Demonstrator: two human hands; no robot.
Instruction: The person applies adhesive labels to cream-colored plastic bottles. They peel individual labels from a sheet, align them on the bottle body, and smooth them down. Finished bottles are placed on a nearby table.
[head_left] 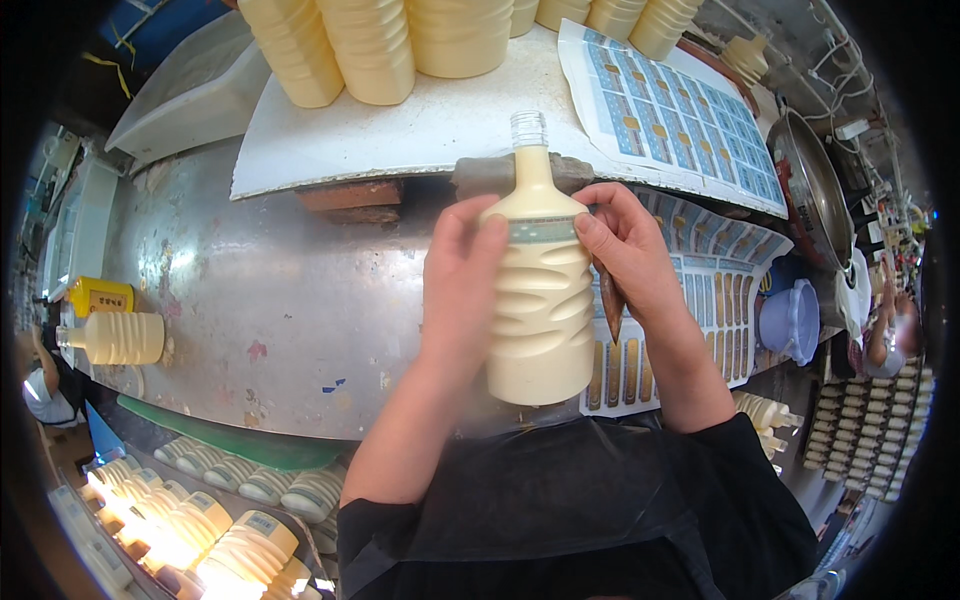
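Note:
A cream-coloured bottle (pixel 541 330) with wavy ridges and a clear threaded neck stands out in front of me, its neck pointing away. A blue-green label strip (pixel 542 230) lies across its shoulder. My left hand (pixel 462 270), somewhat blurred, is closed against the bottle's left side, thumb at the strip's left end. At the right end, the thumb of my right hand (pixel 632 245) presses on the strip, fingers bent behind. A brown pointed tool (pixel 608 305) hangs from under my right hand. Beneath the bottle's neck lies a grey-brown padded roll (pixel 480 177), partly hidden.
Several cream bottles (pixel 370 50) stand on a white board (pixel 320 135) at the back. Label sheets (pixel 670 110) lie at the right, beside a pan (pixel 815 190) and a lilac bucket (pixel 790 320). Another bottle (pixel 125 338) lies at the left of the metal table (pixel 250 300).

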